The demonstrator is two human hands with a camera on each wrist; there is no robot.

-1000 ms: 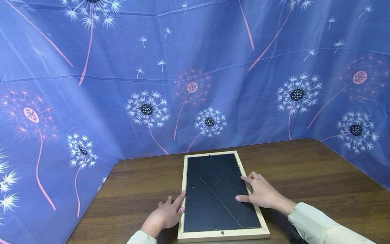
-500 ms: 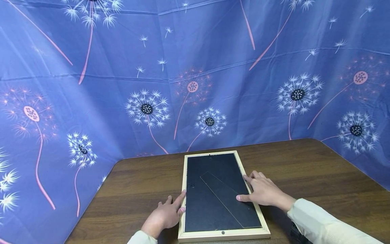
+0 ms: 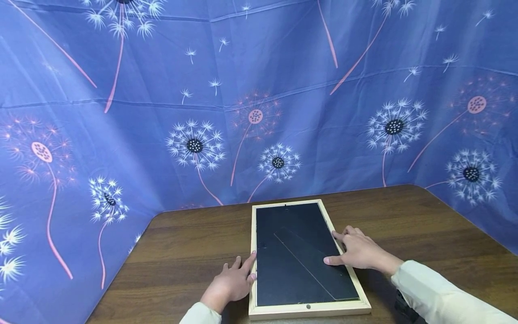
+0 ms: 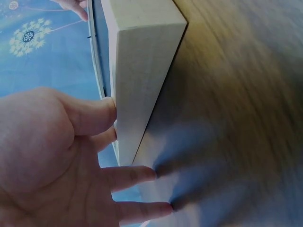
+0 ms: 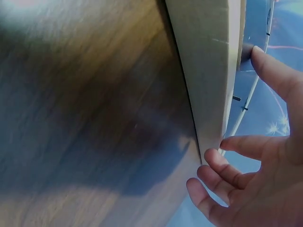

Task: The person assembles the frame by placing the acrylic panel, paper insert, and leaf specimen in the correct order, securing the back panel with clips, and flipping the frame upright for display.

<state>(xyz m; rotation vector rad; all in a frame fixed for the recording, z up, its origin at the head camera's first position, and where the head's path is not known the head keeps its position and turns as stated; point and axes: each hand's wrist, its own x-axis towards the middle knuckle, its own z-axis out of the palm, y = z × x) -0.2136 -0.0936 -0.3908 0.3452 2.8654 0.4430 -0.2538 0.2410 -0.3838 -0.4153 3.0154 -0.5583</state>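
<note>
A pale wooden picture frame (image 3: pixel 309 310) lies face down on the table, its black backing board (image 3: pixel 279 279) upward. A flat easel leg (image 3: pixel 329 276) lies folded diagonally against that board. My left hand (image 3: pixel 232 283) is at the left side of the frame, thumb and index fingertip touching its edge. In the left wrist view its other fingers stretch out over the tabletop. On the opposite side, my right hand (image 3: pixel 360 251) rests its thumb on the black back and its index fingertip on the wooden rim. Its remaining fingers bend loosely beside the frame in the right wrist view.
The brown wood-grain table (image 3: pixel 194 243) has rounded far corners. A blue cloth (image 3: pixel 315 135) printed with dandelions hangs behind it and along both sides. A dark object (image 3: pixel 404 308) shows partly under the right sleeve.
The picture frame has slid a little to the right in the last half second. Both hands have moved right with it, keeping their places at its sides.
</note>
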